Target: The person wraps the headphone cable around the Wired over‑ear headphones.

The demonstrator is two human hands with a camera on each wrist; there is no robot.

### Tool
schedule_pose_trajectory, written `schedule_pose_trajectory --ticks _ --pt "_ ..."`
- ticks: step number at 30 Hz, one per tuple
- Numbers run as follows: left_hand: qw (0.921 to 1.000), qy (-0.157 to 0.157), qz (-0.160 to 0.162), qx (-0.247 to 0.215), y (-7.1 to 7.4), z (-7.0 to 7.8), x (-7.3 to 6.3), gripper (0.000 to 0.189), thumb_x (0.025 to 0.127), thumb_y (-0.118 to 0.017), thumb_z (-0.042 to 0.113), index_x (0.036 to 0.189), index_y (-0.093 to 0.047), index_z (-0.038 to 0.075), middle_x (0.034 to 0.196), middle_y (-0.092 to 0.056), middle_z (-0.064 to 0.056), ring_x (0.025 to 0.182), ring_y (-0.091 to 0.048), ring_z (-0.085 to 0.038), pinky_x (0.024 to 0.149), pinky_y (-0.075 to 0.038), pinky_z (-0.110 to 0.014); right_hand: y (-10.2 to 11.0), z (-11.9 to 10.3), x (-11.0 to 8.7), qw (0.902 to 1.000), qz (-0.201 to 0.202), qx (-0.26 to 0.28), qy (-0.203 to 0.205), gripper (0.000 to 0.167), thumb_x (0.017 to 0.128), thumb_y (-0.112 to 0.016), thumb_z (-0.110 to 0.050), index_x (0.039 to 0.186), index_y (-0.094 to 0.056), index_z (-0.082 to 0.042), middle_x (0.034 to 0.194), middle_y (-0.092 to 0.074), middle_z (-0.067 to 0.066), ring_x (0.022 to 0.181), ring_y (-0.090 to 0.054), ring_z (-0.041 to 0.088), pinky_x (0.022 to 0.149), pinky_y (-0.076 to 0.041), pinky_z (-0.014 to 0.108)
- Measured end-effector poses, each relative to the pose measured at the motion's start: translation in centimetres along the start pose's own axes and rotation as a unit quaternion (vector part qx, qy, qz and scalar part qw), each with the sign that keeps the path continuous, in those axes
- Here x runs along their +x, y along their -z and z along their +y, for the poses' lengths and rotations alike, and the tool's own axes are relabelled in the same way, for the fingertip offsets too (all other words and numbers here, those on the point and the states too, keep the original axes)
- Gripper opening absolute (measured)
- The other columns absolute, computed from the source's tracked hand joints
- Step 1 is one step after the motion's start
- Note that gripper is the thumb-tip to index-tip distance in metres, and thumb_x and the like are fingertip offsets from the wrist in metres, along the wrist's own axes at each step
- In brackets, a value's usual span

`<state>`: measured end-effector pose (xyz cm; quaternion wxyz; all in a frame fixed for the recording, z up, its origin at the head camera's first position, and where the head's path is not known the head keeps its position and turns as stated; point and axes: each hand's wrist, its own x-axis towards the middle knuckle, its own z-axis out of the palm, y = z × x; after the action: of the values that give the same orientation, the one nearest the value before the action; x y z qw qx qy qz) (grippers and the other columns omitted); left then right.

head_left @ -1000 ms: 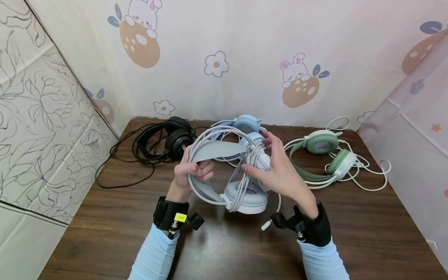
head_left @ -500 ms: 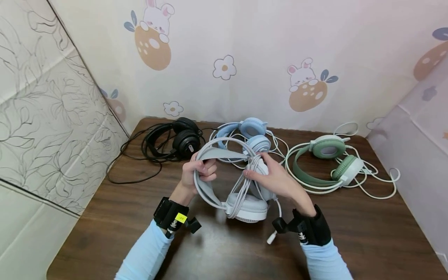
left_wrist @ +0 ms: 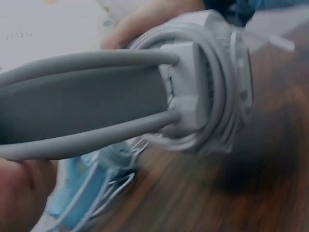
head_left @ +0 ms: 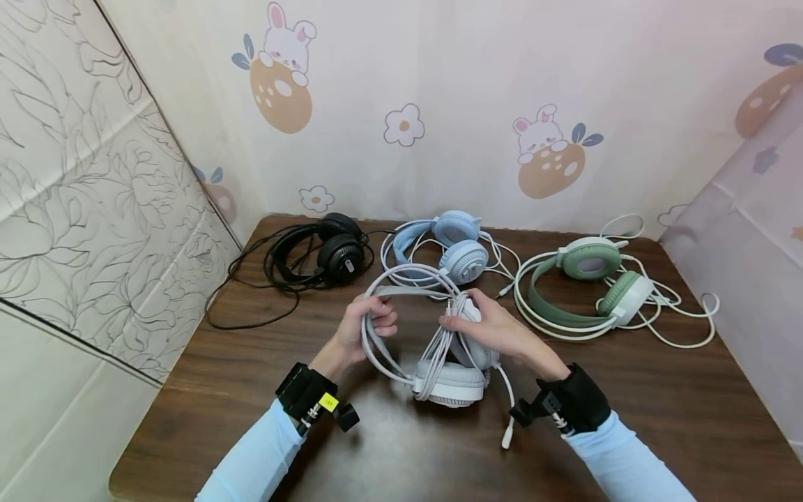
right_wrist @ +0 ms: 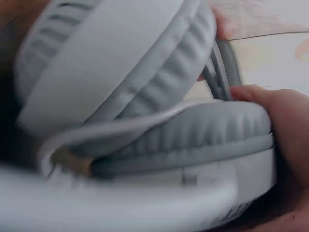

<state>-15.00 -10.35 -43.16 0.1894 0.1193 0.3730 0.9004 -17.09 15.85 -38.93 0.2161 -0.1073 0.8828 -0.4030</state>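
Over the middle of the table, both hands hold a white and grey headset (head_left: 448, 385). The left hand (head_left: 364, 326) grips the headband (left_wrist: 82, 104) on its left side, fingers curled round it. At the far ear cup, the right hand (head_left: 498, 326) has its thumb and fingers round the cup and the cable bundle (head_left: 439, 345). That cable is wound in several turns around the ear cups, as the left wrist view also shows. Two grey ear pads (right_wrist: 203, 133) lie close together in the right wrist view. A thin white boom (head_left: 507, 418) sticks out below the right hand.
Along the back of the brown table (head_left: 263, 432) lie a black headset (head_left: 343, 258) on the left, a light blue headset (head_left: 464, 261) in the middle and a green and white headset (head_left: 590, 259) on the right. Their cables spread loosely around them. Patterned curtains (head_left: 458, 63) stand behind.
Both hands have brought the white and grey headset lower and nearer the table's front, tilting its headband. More of the light blue headset shows behind it. The head view has shifted slightly.
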Motion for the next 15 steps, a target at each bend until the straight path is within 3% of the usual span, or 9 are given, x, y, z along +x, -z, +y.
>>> schedule_pose_trajectory --ticks 3,5,6,7,8,12,13,14,15 --pt "0.9872 0.037 0.049 0.147 -0.2 0.5 0.1 0.002 0.092 -0.052 0.009 0.092 -0.054 0.01 0.075 -0.054 -0.001 0.069 -0.054 -0.01 0.068 -0.05 -0.023 0.6 0.6 -0.9 0.9998 0.02 0.003 0.003 0.068 0.092 -0.068 -0.05 0.14 -0.044 -0.008 0.12 -0.063 0.014 0.109 -0.061 0.027 0.087 -0.049 0.037" --pt "0.9571 0.04 0.047 0.283 -0.1 1.0 -0.5 0.026 0.095 -0.059 0.015 0.118 -0.058 0.004 0.098 -0.066 -0.009 0.09 -0.065 -0.017 0.085 -0.056 -0.035 1.1 1.4 -2.0 0.9992 0.03 0.027 0.001 0.065 0.094 -0.067 -0.046 0.139 -0.043 -0.006 0.116 -0.063 0.014 0.102 -0.062 0.024 0.084 -0.05 0.034" --pt "0.9302 0.028 0.042 0.364 0.0 1.2 -1.1 0.041 0.096 -0.061 0.019 0.134 -0.054 0.004 0.113 -0.067 -0.012 0.104 -0.066 -0.021 0.094 -0.055 -0.04 1.3 1.9 -2.7 0.9985 0.037 0.041 -0.002 0.064 0.095 -0.067 -0.044 0.138 -0.042 -0.004 0.116 -0.062 0.015 0.1 -0.062 0.023 0.083 -0.05 0.033" --pt "0.8903 0.013 0.039 0.454 0.1 1.4 -1.9 0.056 0.096 -0.064 0.026 0.146 -0.048 0.006 0.127 -0.065 -0.014 0.116 -0.064 -0.024 0.101 -0.052 -0.046 1.6 2.6 -3.5 0.9975 0.047 0.052 -0.008 0.063 0.096 -0.066 -0.043 0.138 -0.042 -0.003 0.115 -0.062 0.016 0.097 -0.062 0.022 0.081 -0.051 0.032" --pt "0.8373 -0.013 0.031 0.546 0.4 1.6 -2.8 0.067 0.096 -0.065 0.033 0.153 -0.041 0.008 0.138 -0.06 -0.016 0.126 -0.06 -0.027 0.106 -0.049 -0.05 2.0 3.5 -4.4 0.996 0.057 0.067 -0.013 0.062 0.097 -0.065 -0.041 0.137 -0.041 -0.001 0.115 -0.062 0.017 0.095 -0.062 0.021 0.079 -0.053 0.032" --pt "0.5696 -0.096 0.055 0.814 2.2 2.4 -7.0 0.092 0.088 -0.069 0.058 0.16 -0.033 0.013 0.157 -0.045 -0.015 0.141 -0.047 -0.037 0.108 -0.043 -0.063 4.0 7.8 -9.1 0.9886 0.101 0.084 -0.074 0.061 0.1 -0.059 -0.042 0.138 -0.037 0.001 0.113 -0.061 0.016 0.09 -0.062 0.015 0.074 -0.055 0.031" --pt "0.5214 -0.109 0.064 0.844 2.8 2.6 -8.0 0.094 0.086 -0.069 0.06 0.159 -0.034 0.012 0.158 -0.044 -0.016 0.141 -0.046 -0.039 0.106 -0.043 -0.065 4.8 9.1 -10.3 0.9861 0.102 0.091 -0.094 0.062 0.101 -0.057 -0.042 0.139 -0.035 0.002 0.111 -0.062 0.016 0.088 -0.062 0.014 0.072 -0.056 0.032" --pt "0.4896 -0.123 0.072 0.86 3.4 2.9 -8.9 0.094 0.085 -0.07 0.059 0.157 -0.037 0.009 0.157 -0.044 -0.017 0.14 -0.047 -0.042 0.105 -0.043 -0.067 5.7 10.3 -11.6 0.9841 0.103 0.092 -0.111 0.065 0.102 -0.055 -0.043 0.142 -0.031 0.004 0.11 -0.062 0.015 0.086 -0.063 0.014 0.071 -0.057 0.033" --pt "0.4704 -0.128 0.083 0.869 3.9 3.2 -9.7 0.092 0.084 -0.072 0.057 0.156 -0.041 0.008 0.157 -0.045 -0.018 0.139 -0.048 -0.042 0.103 -0.044 -0.067 6.7 11.4 -12.8 0.9818 0.105 0.087 -0.132 0.069 0.103 -0.053 -0.044 0.144 -0.028 0.005 0.108 -0.062 0.013 0.084 -0.063 0.013 0.07 -0.057 0.033"
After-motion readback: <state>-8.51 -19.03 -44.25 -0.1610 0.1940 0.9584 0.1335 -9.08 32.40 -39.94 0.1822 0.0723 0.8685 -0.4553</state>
